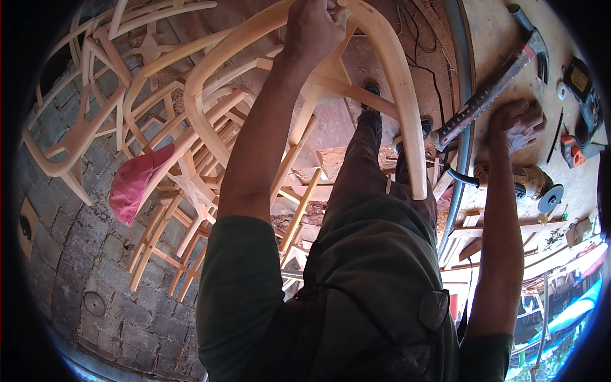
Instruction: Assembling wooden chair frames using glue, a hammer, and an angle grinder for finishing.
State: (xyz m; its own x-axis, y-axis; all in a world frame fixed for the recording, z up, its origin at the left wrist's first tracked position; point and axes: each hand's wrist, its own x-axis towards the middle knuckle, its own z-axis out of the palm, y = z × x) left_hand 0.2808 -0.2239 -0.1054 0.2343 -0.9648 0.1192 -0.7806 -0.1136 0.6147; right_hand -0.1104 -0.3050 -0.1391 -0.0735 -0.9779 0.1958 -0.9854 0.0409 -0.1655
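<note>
At the top middle, my left hand (318,27) is closed over the curved top of a pale wooden chair frame (399,83). The light round end of a wooden peg (342,3) shows at its fingertips; the rest is hidden. The frame's bent arms reach down on both sides of my left forearm. My right hand (519,124) rests on the workbench with its fingers apart and nothing in it. It lies between a hammer (487,95) with a dark, worn handle and a yellow angle grinder (515,181).
Several wooden chair frames (76,149) crowd the left, over a block-paved floor (137,331). A pink cap (141,181) hangs on one. A dark cordless tool (582,95) and an orange-black tool (571,151) lie on the right bench (493,38). A cable (433,70) runs across the floor.
</note>
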